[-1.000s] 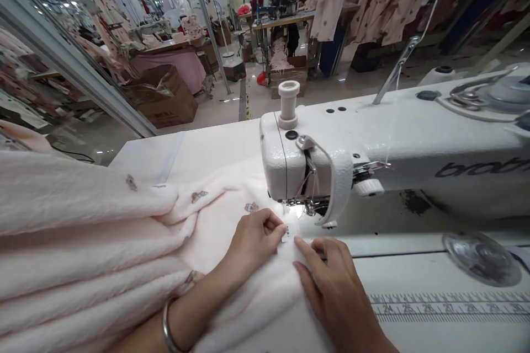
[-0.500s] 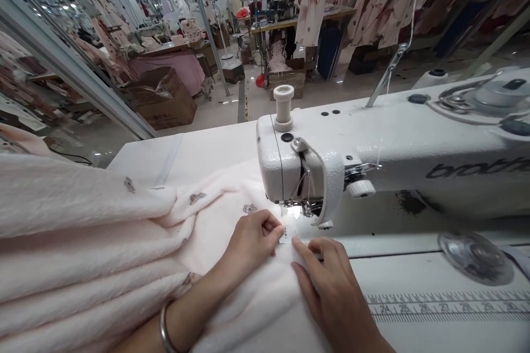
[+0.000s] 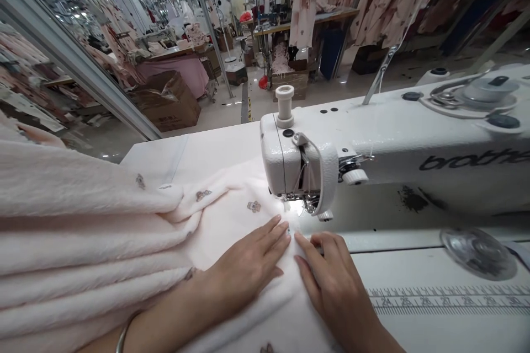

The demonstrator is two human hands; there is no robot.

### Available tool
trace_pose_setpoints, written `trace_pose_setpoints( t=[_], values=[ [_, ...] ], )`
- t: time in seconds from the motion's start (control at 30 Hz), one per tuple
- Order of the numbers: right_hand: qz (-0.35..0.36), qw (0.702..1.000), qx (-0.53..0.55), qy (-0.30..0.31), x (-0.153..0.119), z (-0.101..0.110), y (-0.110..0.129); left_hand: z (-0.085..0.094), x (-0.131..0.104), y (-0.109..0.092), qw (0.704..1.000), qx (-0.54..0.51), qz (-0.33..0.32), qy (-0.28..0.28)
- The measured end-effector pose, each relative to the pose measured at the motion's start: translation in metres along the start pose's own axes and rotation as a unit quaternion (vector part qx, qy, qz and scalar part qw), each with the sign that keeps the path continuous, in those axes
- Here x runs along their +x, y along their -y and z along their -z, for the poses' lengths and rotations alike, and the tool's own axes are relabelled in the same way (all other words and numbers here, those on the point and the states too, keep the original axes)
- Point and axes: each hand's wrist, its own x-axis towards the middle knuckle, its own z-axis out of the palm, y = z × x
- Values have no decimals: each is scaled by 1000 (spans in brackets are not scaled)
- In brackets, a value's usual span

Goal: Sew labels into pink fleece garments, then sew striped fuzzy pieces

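Pale pink plush fabric [image 3: 215,231] with small printed animal figures lies under the needle area of a white sewing machine [image 3: 298,160] and spreads left in thick folds. My left hand [image 3: 252,259] rests flat on it, fingers stretched toward the presser foot, holding nothing. Between the fingertips of both hands shows a bit of a small white label [image 3: 289,229], mostly covered. My right hand [image 3: 331,270] touches the fabric near its right edge. Its index finger and thumb are apart; the other fingers curl, their tips partly hidden. A lamp lights the needle area, where the needle is hard to make out.
A printed ruler scale [image 3: 443,300] runs along the table at right, near a round clear disc [image 3: 478,253]. The machine arm spans the right side. Beyond the table stand a cardboard box [image 3: 176,105], a metal post [image 3: 211,27] and hanging pink garments [image 3: 304,5].
My left hand has gone from pinching the small label to lying flat, its fingers covering most of it. My right hand stays nearly in place. The view has shifted slightly.
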Motion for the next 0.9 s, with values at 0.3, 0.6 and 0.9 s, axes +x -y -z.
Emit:
trace_pose_setpoints(
  t=[0.3, 0.6, 0.9],
  values=[
    [8, 1000, 6, -12, 1, -1, 0, -10, -2, 4, 1000, 0, -13, 6],
    [-6, 1000, 12, -2, -1, -2, 0, -14, -4, 6, 1000, -29, -8, -7],
    [-9, 1000, 14, 1, 0, 0, 3, -12, -5, 4, 999, -50, 0, 1]
  ],
)
